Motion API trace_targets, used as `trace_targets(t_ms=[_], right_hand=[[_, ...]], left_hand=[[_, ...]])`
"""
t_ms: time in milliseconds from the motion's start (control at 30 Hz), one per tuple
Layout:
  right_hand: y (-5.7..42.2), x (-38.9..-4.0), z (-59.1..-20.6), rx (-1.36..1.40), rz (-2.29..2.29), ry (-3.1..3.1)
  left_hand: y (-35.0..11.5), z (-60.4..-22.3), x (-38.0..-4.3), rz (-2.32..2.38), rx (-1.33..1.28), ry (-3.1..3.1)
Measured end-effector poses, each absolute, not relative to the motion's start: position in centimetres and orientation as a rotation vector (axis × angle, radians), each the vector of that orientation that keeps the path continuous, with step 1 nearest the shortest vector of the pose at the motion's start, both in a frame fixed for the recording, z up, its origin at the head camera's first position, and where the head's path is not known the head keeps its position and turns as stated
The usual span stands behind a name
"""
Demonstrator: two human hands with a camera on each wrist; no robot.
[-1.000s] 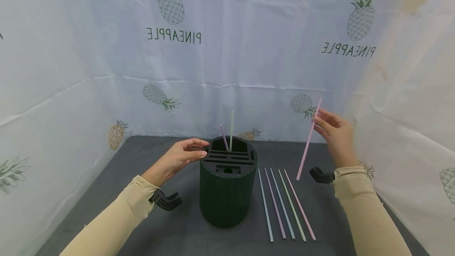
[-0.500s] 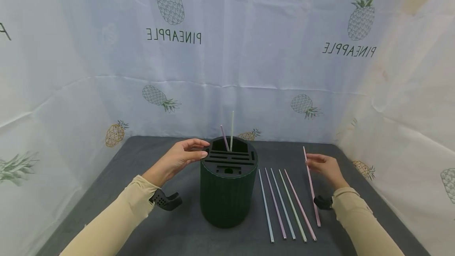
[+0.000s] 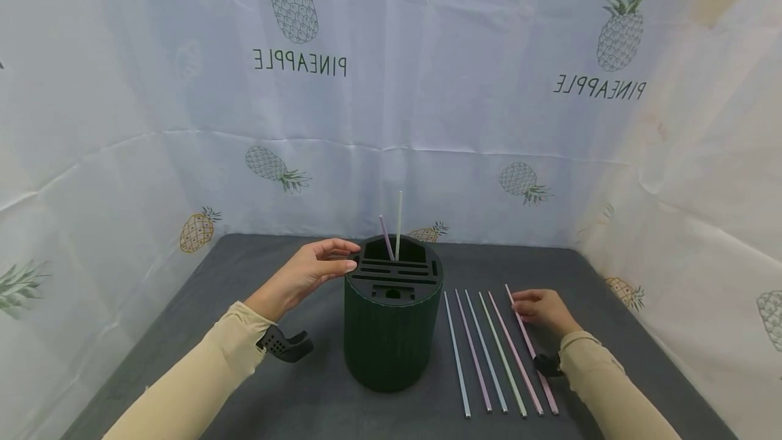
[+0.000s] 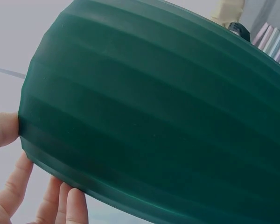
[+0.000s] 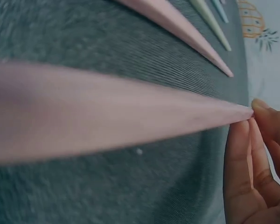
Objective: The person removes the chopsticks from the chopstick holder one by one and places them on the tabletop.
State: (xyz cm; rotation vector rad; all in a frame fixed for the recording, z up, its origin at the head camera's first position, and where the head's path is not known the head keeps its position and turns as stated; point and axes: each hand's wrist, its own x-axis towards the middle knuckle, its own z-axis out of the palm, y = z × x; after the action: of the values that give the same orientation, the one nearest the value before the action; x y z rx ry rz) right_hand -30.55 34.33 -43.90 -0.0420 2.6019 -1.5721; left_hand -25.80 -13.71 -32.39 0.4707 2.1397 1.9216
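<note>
A pink chopstick [image 3: 530,341] lies at the right end of a row on the table. My right hand [image 3: 544,309] pinches its far end between thumb and fingers; the right wrist view shows the fingertips [image 5: 261,109] meeting at the chopstick's narrow tip. Left of it several pastel chopsticks [image 3: 512,352] lie side by side. The dark green round utensil holder [image 3: 387,338] stands upright, two chopsticks [image 3: 399,223] leaning in its rear compartment. My left hand [image 3: 305,269] rests with thumb and extended fingertips on its left rim; in the left wrist view, the holder's ribbed wall [image 4: 144,107] fills most of the picture.
The holder's black top [image 3: 394,280] has several narrow slots and a small front opening. A dark grey cloth [image 3: 263,392] covers the table. White curtains [image 3: 464,53] printed with pineapples hang behind and at both sides. Each wrist wears a black camera mount [image 3: 286,345].
My right hand has brought the pink chopstick down from the air and then left, so it now lies beside the row. My left hand stays at the holder's rim.
</note>
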Motion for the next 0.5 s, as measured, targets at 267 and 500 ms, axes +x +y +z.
trace_targets(t_ms=[267, 500], right_hand=[[33.6, -31.0, -44.8, 0.003, -1.515, 2.589], [33.1, -31.1, -44.9, 0.029, -1.486, 2.615]], left_hand=[[-13.7, -32.5, -25.8, 1.924, 0.470, 2.135], [-13.7, -32.4, -25.8, 1.926, 0.472, 2.132]])
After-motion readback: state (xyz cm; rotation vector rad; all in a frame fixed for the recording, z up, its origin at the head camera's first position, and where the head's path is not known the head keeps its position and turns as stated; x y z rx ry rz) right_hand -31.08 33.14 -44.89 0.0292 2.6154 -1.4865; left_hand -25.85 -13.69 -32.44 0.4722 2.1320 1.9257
